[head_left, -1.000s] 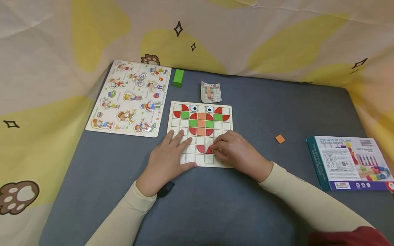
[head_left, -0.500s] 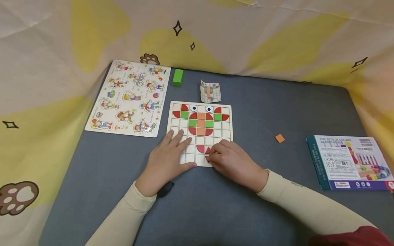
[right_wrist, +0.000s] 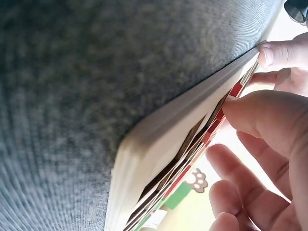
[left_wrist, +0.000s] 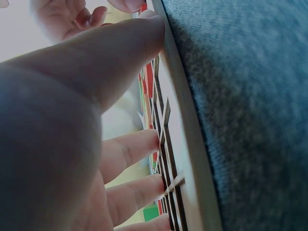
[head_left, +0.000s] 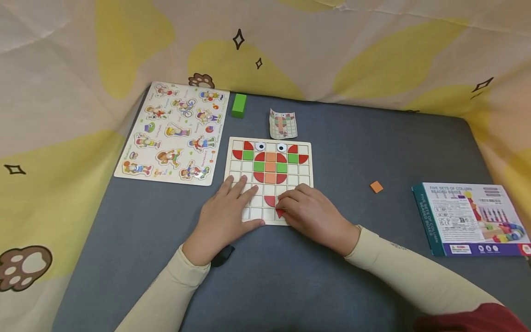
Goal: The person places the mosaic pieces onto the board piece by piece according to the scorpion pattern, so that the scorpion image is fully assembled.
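A square wooden grid board [head_left: 304, 169] lies on the table, bearing red curved pieces, green and orange squares and two eye pieces. My left hand [head_left: 221, 219] rests spread on its left side, thumb near the front edge. Curled over the front right part, my right hand [head_left: 315, 216] pinches a small red piece [head_left: 280, 213], partly hidden beneath the fingertips; its full shape cannot be seen. A red quarter-round piece [head_left: 270, 201] lies just left of those fingers. In the right wrist view, the thumb [right_wrist: 252, 110] touches red at the board's edge.
Behind the board stands a curled pattern card [head_left: 283, 125]. A green block [head_left: 238, 106] and a picture puzzle board [head_left: 162, 138] are at back left. An orange square [head_left: 376, 186] and a boxed toy set [head_left: 469, 219] lie right. A black object [head_left: 222, 256] sits by my left wrist.
My right hand has moved slightly left and toward the front edge over the board, covering red pieces seen earlier. A red piece now shows under its fingertips lower down. My left hand stays put.
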The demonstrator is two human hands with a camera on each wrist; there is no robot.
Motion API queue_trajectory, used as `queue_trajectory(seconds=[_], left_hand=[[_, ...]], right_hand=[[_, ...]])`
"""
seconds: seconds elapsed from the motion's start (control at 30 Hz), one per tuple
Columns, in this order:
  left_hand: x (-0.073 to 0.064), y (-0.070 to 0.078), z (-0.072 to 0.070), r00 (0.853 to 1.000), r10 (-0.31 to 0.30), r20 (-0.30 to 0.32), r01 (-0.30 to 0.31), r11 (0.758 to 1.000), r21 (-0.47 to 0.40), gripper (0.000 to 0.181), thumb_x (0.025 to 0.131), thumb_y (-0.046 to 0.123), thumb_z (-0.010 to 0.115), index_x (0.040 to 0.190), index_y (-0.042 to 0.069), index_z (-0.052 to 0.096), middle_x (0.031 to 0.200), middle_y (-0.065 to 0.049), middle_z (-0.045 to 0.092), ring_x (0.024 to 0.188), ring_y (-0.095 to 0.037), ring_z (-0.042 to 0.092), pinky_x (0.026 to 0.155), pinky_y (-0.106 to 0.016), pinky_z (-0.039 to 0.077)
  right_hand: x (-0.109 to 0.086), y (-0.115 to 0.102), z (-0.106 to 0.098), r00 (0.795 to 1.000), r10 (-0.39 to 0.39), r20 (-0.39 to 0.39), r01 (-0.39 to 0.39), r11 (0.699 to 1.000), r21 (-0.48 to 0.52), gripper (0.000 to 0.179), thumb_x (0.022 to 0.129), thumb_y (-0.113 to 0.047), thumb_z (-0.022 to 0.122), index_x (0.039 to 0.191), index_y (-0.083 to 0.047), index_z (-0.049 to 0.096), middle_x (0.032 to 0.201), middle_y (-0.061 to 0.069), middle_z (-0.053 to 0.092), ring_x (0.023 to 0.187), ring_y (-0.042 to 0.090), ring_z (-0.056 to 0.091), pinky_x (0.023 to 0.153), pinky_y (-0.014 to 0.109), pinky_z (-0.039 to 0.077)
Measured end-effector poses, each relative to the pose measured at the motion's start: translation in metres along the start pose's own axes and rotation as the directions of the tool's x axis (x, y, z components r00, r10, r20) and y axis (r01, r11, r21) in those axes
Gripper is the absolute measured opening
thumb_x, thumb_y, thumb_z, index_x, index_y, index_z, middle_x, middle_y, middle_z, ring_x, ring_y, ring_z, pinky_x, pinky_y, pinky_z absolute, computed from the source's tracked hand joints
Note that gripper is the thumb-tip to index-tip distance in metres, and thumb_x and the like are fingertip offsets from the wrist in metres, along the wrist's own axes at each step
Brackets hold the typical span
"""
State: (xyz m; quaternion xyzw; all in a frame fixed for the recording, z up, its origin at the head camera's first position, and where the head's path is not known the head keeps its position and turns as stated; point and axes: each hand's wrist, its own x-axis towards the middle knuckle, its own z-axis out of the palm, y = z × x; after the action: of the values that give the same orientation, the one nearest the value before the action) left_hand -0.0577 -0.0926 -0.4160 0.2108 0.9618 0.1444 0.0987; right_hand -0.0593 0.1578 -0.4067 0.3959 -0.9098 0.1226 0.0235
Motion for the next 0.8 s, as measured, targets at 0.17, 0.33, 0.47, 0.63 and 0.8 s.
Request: queue_trajectory(seconds=[0.17, 0.33, 0.47, 0.63, 0.8], left_hand=[[0.000, 0.000, 0.000, 1.000, 0.003, -0.003, -0.003, 1.000, -0.001, 0.084, 0.087, 0.060, 0.081, 0.155, 0.015, 0.058, 0.165, -0.017, 0.042, 0.155, -0.043, 0.030, 0.112, -0.059, 0.045], [-0.001, 0.000, 0.000, 1.000, 0.009, -0.011, -0.009, 1.000, 0.000, 0.085, 0.087, 0.060, 0.082, 0.154, 0.014, 0.058, 0.164, -0.017, 0.043, 0.154, -0.043, 0.031, 0.111, -0.059, 0.045], [0.000, 0.001, 0.000, 1.000, 0.011, -0.014, -0.011, 1.000, -0.002, 0.085, 0.086, 0.060, 0.082, 0.154, 0.013, 0.058, 0.165, -0.017, 0.043, 0.155, -0.043, 0.030, 0.112, -0.058, 0.045], [0.000, 0.001, 0.001, 1.000, 0.009, -0.004, -0.009, 1.000, -0.012, 0.086, 0.087, 0.059, 0.082, 0.155, 0.013, 0.057, 0.166, -0.017, 0.041, 0.156, -0.044, 0.027, 0.112, -0.058, 0.044], [-0.001, 0.001, 0.000, 1.000, -0.006, 0.008, 0.006, 1.000, -0.027, 0.087, 0.087, 0.059, 0.082, 0.156, 0.014, 0.056, 0.167, -0.017, 0.039, 0.156, -0.043, 0.026, 0.110, -0.059, 0.047]], right_hand=[[0.000, 0.000, -0.001, 1.000, 0.010, 0.010, -0.010, 1.000, 0.010, 0.030, 0.090, -0.020, 0.087, 0.118, -0.014, 0.079, 0.112, 0.001, 0.078, 0.100, 0.021, 0.067, 0.090, 0.035, 0.056], [-0.001, -0.001, -0.003, 1.000, 0.020, 0.005, -0.020, 1.000, 0.016, 0.030, 0.090, -0.018, 0.086, 0.118, -0.014, 0.078, 0.112, 0.000, 0.076, 0.101, 0.020, 0.067, 0.090, 0.035, 0.056], [-0.009, 0.005, -0.013, 0.995, 0.099, 0.002, -0.099, 0.994, 0.041, 0.029, 0.091, -0.014, 0.082, 0.120, -0.012, 0.077, 0.114, 0.001, 0.074, 0.103, 0.023, 0.065, 0.091, 0.039, 0.055], [-0.039, 0.039, -0.037, 0.926, 0.372, -0.062, -0.374, 0.927, -0.016, 0.033, 0.093, -0.015, 0.080, 0.123, -0.003, 0.076, 0.118, 0.016, 0.075, 0.105, 0.036, 0.064, 0.094, 0.051, 0.052], [-0.085, 0.087, -0.053, 0.832, 0.536, -0.141, -0.551, 0.827, -0.111, 0.028, 0.093, -0.011, 0.079, 0.115, 0.006, 0.076, 0.103, 0.027, 0.076, 0.091, 0.045, 0.068, 0.092, 0.062, 0.048]])
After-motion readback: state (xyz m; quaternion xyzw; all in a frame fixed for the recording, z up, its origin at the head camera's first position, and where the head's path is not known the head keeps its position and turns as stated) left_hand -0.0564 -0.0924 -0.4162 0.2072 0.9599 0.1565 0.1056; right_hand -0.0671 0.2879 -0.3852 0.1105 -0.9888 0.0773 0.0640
